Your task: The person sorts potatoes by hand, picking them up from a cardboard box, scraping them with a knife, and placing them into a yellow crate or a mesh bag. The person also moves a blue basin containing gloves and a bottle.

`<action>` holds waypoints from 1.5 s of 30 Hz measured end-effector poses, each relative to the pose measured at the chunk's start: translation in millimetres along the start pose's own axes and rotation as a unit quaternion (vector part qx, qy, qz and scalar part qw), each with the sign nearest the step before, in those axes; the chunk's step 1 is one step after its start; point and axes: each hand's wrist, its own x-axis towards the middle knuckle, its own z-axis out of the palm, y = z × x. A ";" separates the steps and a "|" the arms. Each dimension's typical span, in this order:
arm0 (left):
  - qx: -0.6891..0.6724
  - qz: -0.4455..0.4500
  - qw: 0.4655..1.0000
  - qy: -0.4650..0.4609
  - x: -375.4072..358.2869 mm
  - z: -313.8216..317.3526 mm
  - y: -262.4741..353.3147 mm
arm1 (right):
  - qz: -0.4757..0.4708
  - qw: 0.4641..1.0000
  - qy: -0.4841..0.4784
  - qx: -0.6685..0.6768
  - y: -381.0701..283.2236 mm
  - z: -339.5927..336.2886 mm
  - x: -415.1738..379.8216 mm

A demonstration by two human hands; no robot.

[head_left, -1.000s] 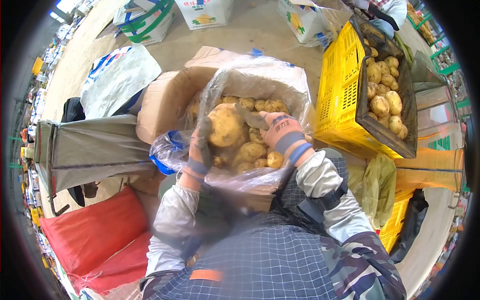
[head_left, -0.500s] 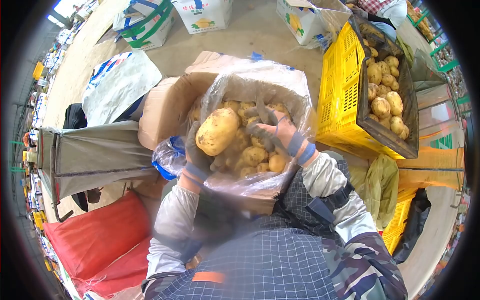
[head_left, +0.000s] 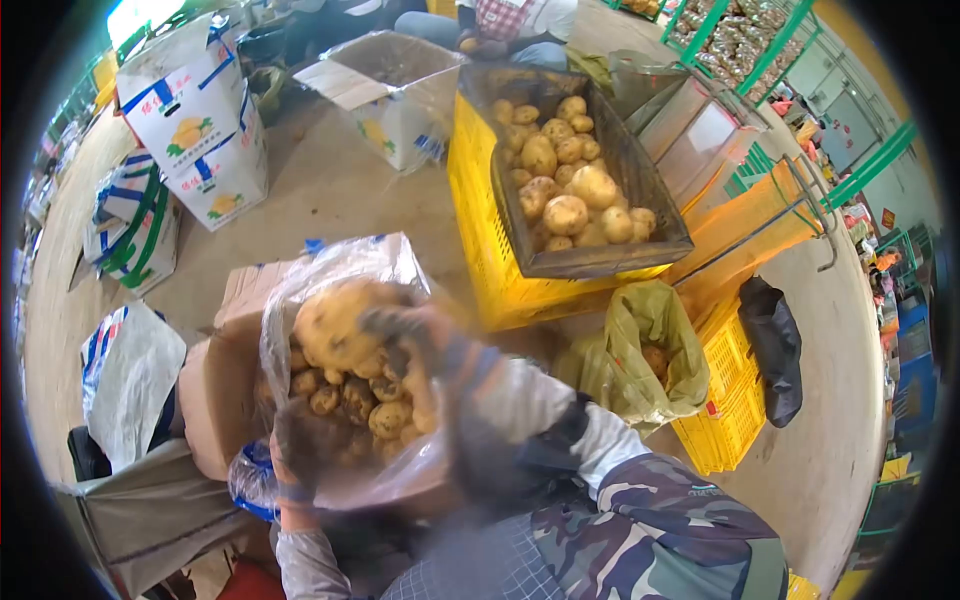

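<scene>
Right hand [head_left: 425,345] clamped on big potato [head_left: 338,325]; left hand [head_left: 293,445] apart, grip unclear; slack hold could drop potato.

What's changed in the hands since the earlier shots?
The large potato has passed from the left hand to the right hand; the left looks to have let go, lower down. The view has swung right. The lined carton and yellow crate seem unmoved.

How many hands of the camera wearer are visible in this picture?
2: the right hand, blurred, at a large potato, and the left hand, lower, at the near left side of the cardboard box.
</scene>
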 end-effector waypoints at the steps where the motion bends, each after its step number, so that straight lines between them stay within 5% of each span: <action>1: 0.042 0.001 0.999 0.018 -1.1 4.0 2.7 | -0.099 0.995 -0.001 -0.002 -9.5 -27.8 1.4; 6: 0.110 -0.066 0.990 0.060 -10.3 12.5 7.1 | -0.229 0.901 0.311 -0.198 -137.2 -170.5 -28.9; 8: 0.091 -0.085 0.991 0.050 -3.8 10.6 7.1 | -0.202 0.788 0.516 -0.270 -183.2 -209.6 -29.3; 10: 0.088 -0.086 0.992 0.037 3.6 9.7 1.7 | -0.141 0.726 0.580 -0.343 -212.3 -264.3 -21.2; 11: 0.107 -0.078 0.991 0.027 9.9 7.4 -7.2 | -0.128 0.630 0.622 -0.447 -217.7 -340.2 0.6; 13: 0.161 -0.065 0.985 0.010 21.4 7.6 -18.7 | 0.018 0.415 0.536 -0.735 -234.7 -413.8 14.8; 15: 0.195 -0.076 0.978 0.004 4.7 12.8 -6.5 | 0.177 0.320 0.407 -0.837 -239.9 -438.8 32.7; 16: 0.338 0.019 0.941 -0.006 3.7 13.7 -4.6 | 0.232 0.271 0.328 -0.875 -242.9 -444.8 40.2; 17: 0.476 0.112 0.872 0.013 2.3 14.8 -2.4 | 0.202 0.281 0.305 -0.887 -239.6 -465.9 45.1; 19: 0.525 0.094 0.846 0.021 -3.7 -8.1 -23.2 | 0.144 0.432 0.478 -0.751 -236.9 -512.7 67.0; 20: 0.280 -0.091 0.954 0.059 8.5 7.0 -20.3 | 0.114 0.488 0.559 -0.661 -237.2 -510.6 75.4; 23: 0.199 -0.222 0.950 0.092 18.2 26.2 -7.1 | 0.007 0.460 0.580 -0.672 -242.6 -467.8 81.6; 26: 0.418 -0.139 0.897 0.042 35.5 47.8 -6.0 | -0.179 0.426 0.516 -0.721 -249.4 -414.3 60.5; 31: 0.346 -0.194 0.916 0.051 111.2 110.2 -46.6 | -0.299 0.736 0.300 -0.528 -216.2 -270.7 3.2; 33: 0.235 -0.214 0.946 0.060 135.5 137.1 -44.9 | -0.291 0.806 0.227 -0.462 -190.3 -225.1 -6.8; 38: 0.076 -0.136 0.986 0.066 135.9 146.1 -60.1 | -0.202 0.857 0.212 -0.425 -150.9 -189.0 -35.9; 39: 0.107 -0.173 0.979 0.000 144.1 136.8 -77.6 | -0.198 0.864 0.205 -0.415 -144.4 -184.1 -37.8; 42: 0.401 -0.187 0.897 0.029 149.1 177.5 -45.7 | -0.195 0.887 0.212 -0.361 -116.2 -168.6 -34.5; 45: 0.375 -0.229 0.898 0.025 159.3 194.9 -16.4 | -0.169 0.910 0.184 -0.330 -95.3 -154.0 -32.2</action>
